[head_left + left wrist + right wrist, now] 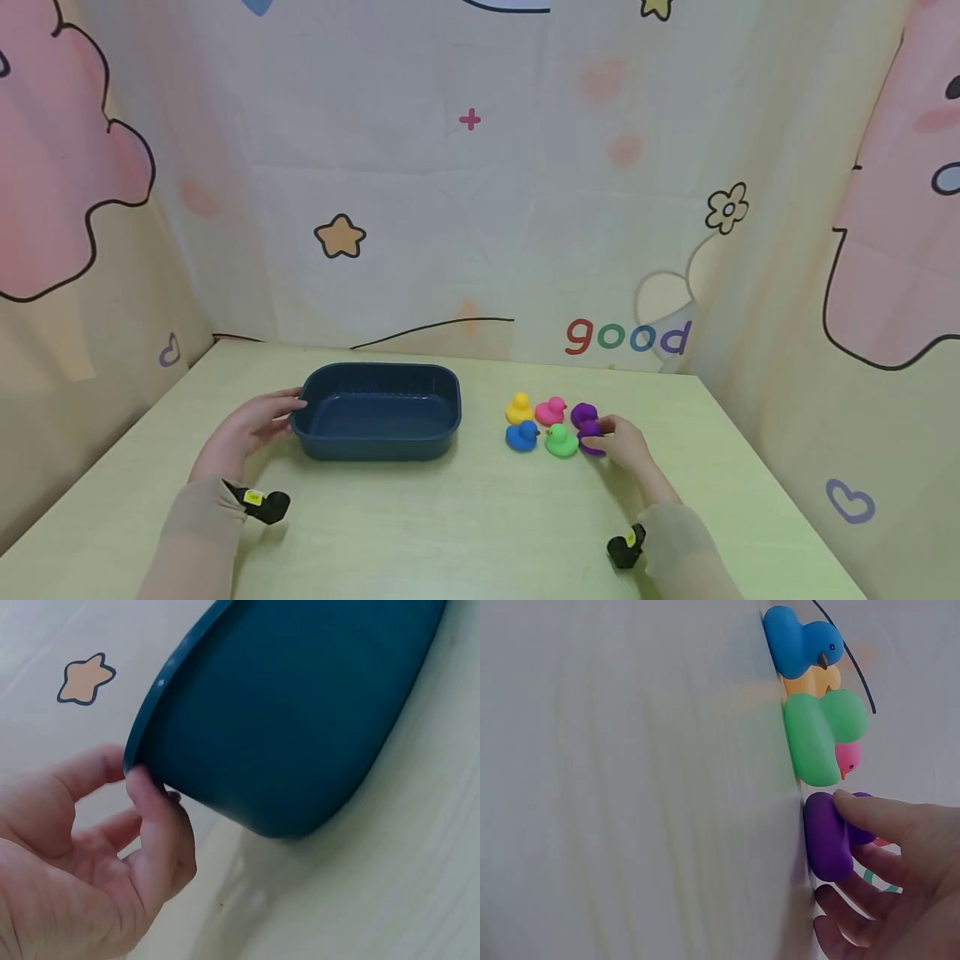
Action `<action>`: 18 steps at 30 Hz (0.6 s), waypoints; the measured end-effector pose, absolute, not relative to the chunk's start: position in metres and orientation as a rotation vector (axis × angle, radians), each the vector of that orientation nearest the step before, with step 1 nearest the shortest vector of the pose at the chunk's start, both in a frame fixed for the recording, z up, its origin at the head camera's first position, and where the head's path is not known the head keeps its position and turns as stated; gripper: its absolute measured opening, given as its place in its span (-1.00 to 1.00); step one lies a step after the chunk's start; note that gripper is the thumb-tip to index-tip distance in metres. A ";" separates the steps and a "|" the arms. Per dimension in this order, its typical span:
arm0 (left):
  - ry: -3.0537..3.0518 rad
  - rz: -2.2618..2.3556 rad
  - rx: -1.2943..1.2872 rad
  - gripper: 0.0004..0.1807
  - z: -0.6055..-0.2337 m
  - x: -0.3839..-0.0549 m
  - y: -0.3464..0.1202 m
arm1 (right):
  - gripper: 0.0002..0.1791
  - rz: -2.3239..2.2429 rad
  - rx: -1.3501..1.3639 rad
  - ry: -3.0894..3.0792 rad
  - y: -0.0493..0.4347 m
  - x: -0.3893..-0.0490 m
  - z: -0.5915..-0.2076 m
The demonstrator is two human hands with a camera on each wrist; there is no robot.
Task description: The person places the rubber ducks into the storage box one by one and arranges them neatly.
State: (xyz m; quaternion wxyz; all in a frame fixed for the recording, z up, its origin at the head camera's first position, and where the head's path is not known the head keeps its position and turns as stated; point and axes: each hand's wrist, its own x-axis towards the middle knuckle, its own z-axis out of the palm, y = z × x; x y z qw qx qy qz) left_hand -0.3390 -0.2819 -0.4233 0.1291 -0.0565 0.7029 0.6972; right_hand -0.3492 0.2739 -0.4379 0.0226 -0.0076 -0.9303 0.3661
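Note:
At the left end of a dark blue rectangular basin (375,447), my left hand (251,432) pinches the rim between thumb and fingers, as the left wrist view shows. The basin has nothing visible in it. On the right, my right hand (628,450) holds a purple toy duck (828,840) with the thumb on one side and fingers on the other. The duck is partly covered by the fingers. Just behind it sits a second purple duck (582,413). Beside them are a green duck (561,442), a pink duck (551,412), a blue duck (522,437) and a yellow duck (519,410).
A pale wooden table (450,533) carries everything. Printed cloth (420,167) hangs along the table's back and sides. A gap of bare tabletop separates the basin from the ducks. Each wrist wears a small black camera (270,506).

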 end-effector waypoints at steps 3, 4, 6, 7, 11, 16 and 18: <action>2.023 2.014 -0.113 -0.22 -0.426 -0.340 -0.281 | -0.49 1.130 -0.025 -2.880 0.273 -0.350 -0.438; 2.014 2.012 -0.103 -0.22 -0.427 -0.340 -0.280 | -0.49 1.127 -0.033 -2.881 0.273 -0.350 -0.438; 2.000 2.010 -0.076 -0.20 -0.429 -0.340 -0.278 | -0.49 1.128 -0.046 -2.880 0.272 -0.350 -0.438; 1.992 2.014 -0.063 -0.20 -0.430 -0.341 -0.277 | -0.50 1.127 -0.053 -2.878 0.272 -0.350 -0.438; 1.948 2.043 -0.027 -0.21 -0.433 -0.341 -0.271 | -0.49 1.140 -0.075 -2.881 0.270 -0.347 -0.436; 1.920 2.064 -0.011 -0.21 -0.434 -0.342 -0.261 | -0.47 1.151 -0.055 -2.869 0.273 -0.344 -0.430; 1.926 2.060 -0.009 -0.20 -0.435 -0.342 -0.258 | -0.47 1.119 -0.032 -2.845 0.275 -0.342 -0.426</action>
